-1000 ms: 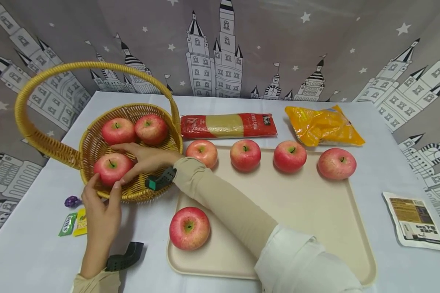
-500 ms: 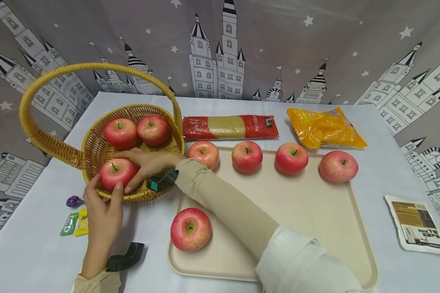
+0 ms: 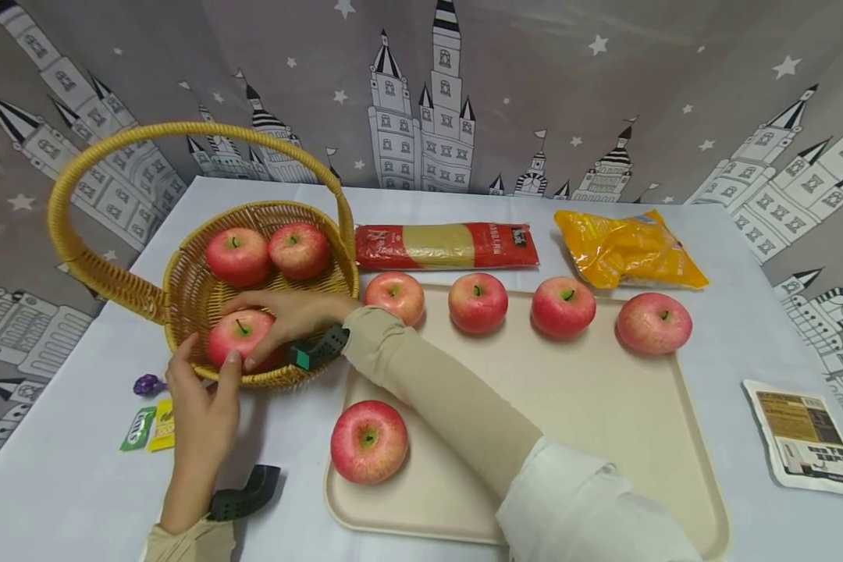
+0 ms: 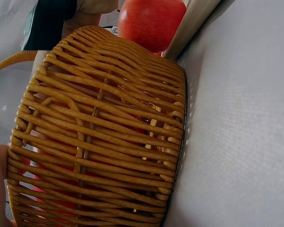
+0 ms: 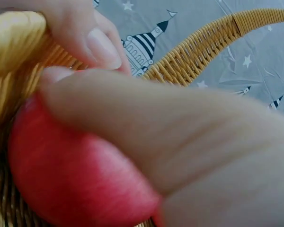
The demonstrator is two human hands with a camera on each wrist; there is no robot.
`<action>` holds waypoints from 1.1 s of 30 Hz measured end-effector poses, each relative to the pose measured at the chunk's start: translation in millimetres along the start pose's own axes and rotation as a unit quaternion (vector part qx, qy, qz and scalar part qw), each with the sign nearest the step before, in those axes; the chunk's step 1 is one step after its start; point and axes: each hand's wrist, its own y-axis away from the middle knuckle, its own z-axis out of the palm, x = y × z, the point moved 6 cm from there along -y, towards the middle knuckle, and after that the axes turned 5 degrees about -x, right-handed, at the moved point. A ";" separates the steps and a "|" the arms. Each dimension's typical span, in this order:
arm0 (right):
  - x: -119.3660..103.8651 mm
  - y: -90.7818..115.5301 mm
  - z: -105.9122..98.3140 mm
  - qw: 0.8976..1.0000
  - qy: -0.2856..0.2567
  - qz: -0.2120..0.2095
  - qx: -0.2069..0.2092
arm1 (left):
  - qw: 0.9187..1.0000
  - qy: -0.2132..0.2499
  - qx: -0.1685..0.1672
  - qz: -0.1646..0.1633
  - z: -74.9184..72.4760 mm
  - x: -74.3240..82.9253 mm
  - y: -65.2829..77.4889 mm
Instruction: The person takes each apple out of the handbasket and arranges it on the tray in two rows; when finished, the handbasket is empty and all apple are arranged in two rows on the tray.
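Note:
A yellow wicker basket [image 3: 172,289] with a tall arched handle stands at the left. Two red apples [image 3: 237,256] lie at its back. A third apple [image 3: 240,336] sits at the front, low inside the rim. Around that one, my right hand [image 3: 291,316] curves, thumb on the near side and fingers behind; its thumb crosses the apple [image 5: 80,175] in the right wrist view. My left hand [image 3: 204,406] is at the front rim, fingers spread, thumb tip close to the apple. Whether the left fingertips touch the fruit is unclear. The basket's woven wall [image 4: 99,132] fills the left wrist view.
A beige tray [image 3: 569,437] bears a row of apples [image 3: 478,303] along its back and one apple [image 3: 369,442] at front left. Behind lie a red-and-gold packet [image 3: 446,247] and an orange bag [image 3: 628,250]. A white pouch [image 3: 808,439] is right; small sweets [image 3: 138,428] lie left.
The front apple has shifted slightly right and lower in the basket with my right hand. My left fingers now stand a little apart from its left side. The whole head view has drifted slightly.

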 end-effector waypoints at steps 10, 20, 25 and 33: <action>-11.0 39.0 -28.6 0.994 -0.018 -0.004 0.107 | 1.000 -0.003 -0.001 -0.004 -1.9 -0.7 0.5; -25.6 137.6 -35.8 0.975 -0.096 -0.082 0.185 | 1.000 -0.005 -0.001 -0.012 -3.9 -1.8 3.0; -2.6 193.8 -18.2 0.976 -0.032 -0.042 0.210 | 1.000 -0.005 0.000 -0.014 -5.1 -1.8 1.8; 33.4 270.4 31.7 0.974 0.102 0.041 0.199 | 1.000 0.006 -0.015 -0.013 2.1 -0.8 1.3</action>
